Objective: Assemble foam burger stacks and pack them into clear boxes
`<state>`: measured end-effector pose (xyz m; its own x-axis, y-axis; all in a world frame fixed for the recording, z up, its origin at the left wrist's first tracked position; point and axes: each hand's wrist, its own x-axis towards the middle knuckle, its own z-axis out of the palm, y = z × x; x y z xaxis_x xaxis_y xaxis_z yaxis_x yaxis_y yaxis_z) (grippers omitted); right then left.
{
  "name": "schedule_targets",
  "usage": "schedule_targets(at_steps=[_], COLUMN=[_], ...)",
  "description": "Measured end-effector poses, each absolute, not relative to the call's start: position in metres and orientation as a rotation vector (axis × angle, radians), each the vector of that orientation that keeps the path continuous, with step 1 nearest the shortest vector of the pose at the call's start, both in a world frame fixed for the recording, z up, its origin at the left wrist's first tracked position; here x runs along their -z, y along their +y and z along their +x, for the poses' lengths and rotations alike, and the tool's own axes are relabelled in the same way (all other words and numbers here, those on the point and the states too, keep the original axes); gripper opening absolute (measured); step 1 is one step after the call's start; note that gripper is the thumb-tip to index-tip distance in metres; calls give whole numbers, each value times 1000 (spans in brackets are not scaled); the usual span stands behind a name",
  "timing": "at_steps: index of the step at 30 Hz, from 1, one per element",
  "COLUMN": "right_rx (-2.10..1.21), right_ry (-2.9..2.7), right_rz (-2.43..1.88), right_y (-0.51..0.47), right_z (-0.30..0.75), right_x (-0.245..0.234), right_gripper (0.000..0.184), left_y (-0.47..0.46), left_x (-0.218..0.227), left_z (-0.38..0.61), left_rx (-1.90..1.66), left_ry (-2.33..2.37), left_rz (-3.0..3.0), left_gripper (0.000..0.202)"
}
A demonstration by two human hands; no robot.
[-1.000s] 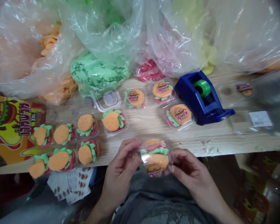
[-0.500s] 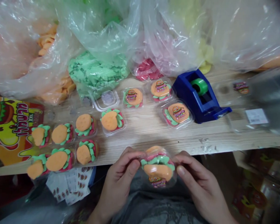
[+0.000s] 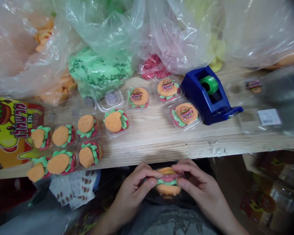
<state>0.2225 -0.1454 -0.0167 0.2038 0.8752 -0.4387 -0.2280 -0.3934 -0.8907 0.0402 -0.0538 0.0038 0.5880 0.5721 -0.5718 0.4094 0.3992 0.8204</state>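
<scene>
Between my two hands, just off the table's front edge, is a clear plastic box with a burger-shaped candy (image 3: pixel 168 189) in it, turned so that its layers show from the side. My left hand (image 3: pixel 138 186) pinches the box's left side with thumb and fingertips. On the opposite side my right hand (image 3: pixel 197 182) grips it the same way. Beyond them on the table lie labelled burger boxes (image 3: pixel 185 114), next to a blue tape dispenser (image 3: pixel 210 98) with a green roll.
Open boxes with unlabelled burgers (image 3: pixel 60 161) stand in rows at the left. Bags of green pieces (image 3: pixel 100 68) and red pieces (image 3: pixel 154 67) line the back. Sticker sheets (image 3: pixel 74 189) hang below the left edge. A printed carton (image 3: pixel 17 130) is far left.
Both hands have come closer together and slightly lower, and the box between them has tilted from its labelled face to its side. My fingers now sit further over the box.
</scene>
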Motion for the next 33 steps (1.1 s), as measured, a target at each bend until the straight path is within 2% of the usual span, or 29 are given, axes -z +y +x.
schedule_targets(at_steps=[6, 22, 28, 33], right_rx=[-1508, -1501, -1557, -1508], right_ry=[-673, -675, -225, 150], right_rz=[-1432, -1406, -1332, -1198], right_y=[-156, -155, -151, -135], right_z=[225, 224, 218, 215], right_x=[21, 24, 22, 2], right_gripper=[21, 18, 8, 13], left_y=[-57, -61, -53, -49], left_x=[-2, 1, -4, -21], left_z=[36, 36, 54, 60], left_rx=[-93, -84, -167, -321], left_ry=[1050, 1018, 1149, 1175], left_rz=[1140, 1245, 1155, 1131], left_gripper=[13, 21, 23, 25])
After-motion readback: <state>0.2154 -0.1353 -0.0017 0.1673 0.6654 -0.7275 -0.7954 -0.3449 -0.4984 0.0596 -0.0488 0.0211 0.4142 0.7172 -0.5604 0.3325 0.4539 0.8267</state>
